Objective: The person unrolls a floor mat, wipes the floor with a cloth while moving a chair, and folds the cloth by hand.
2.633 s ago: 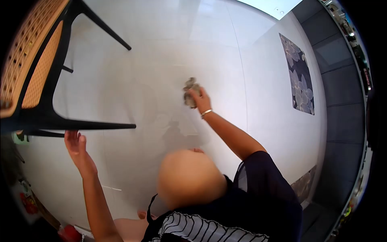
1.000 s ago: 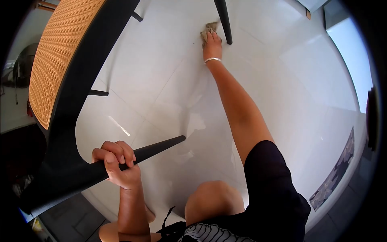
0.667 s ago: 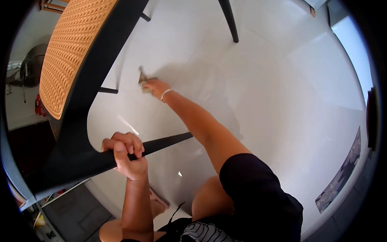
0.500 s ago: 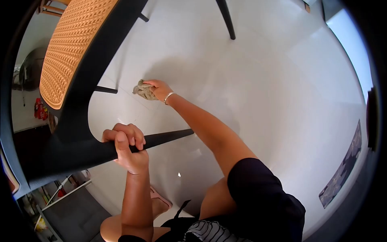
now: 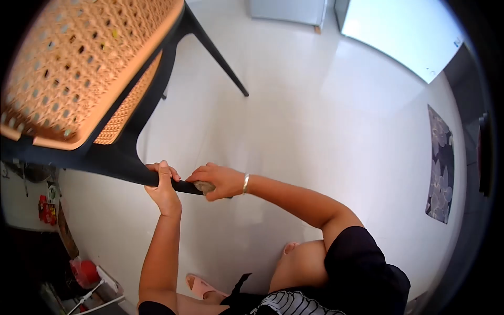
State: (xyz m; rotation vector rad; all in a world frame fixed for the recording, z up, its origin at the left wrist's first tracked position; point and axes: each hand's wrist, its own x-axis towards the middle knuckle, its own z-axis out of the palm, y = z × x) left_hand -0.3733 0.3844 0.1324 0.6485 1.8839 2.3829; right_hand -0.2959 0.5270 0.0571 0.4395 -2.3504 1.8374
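Observation:
A black chair (image 5: 118,160) with a tan woven seat and back (image 5: 79,58) is tilted at the upper left, one leg pointing toward the middle of the view. My left hand (image 5: 164,186) is wrapped round that leg near its upper end. Farther along the same leg, my right hand (image 5: 223,181) is closed over a greyish-brown cloth (image 5: 205,186), pressing it against the leg. Most of the cloth is hidden under my fingers. Another black chair leg (image 5: 218,58) reaches out toward the upper middle.
Pale glossy floor (image 5: 315,136) spreads around the chair. A patterned dark mat (image 5: 441,165) lies at the right. White appliance-like boxes (image 5: 399,34) stand at the top right. A red item (image 5: 86,273) and a white rack (image 5: 107,278) are at the lower left.
My right hand has brought the cloth from above the floor down onto the chair leg. The chair has turned, showing more woven surface, and the view has shifted.

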